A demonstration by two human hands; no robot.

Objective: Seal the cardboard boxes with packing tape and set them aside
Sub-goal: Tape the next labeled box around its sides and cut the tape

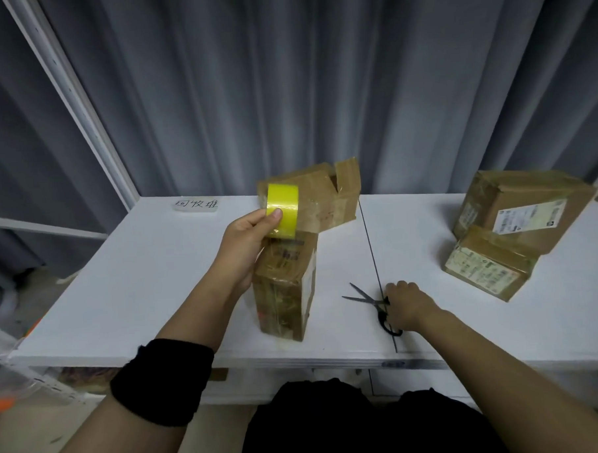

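The left hand [247, 242] is gripping the yellow tape roll [282, 210] - the thumb is pressing on its outer face, and the other fingers are curling behind it, out of sight. It is holding the roll just above the upright box [286, 288], which is standing on the white table [148, 267] near the front edge. Whether any strip is running from roll to box is hard to make out. The roll is covering part of the rear box [323, 198], whose top flap is sticking up unsealed.

The right hand [409, 303] is lying on the scissors [367, 299], fingers curling tightly over the handles. Most of the handles are hidden under the hand, with only a black loop showing below it; the blades are lying parted on the table.

Two taped boxes are sitting together at the far right - the larger box [526, 209] behind, the smaller box [487, 266] touching its front. A handwritten label [196, 204] is lying at the table's back edge, its characters blurred.
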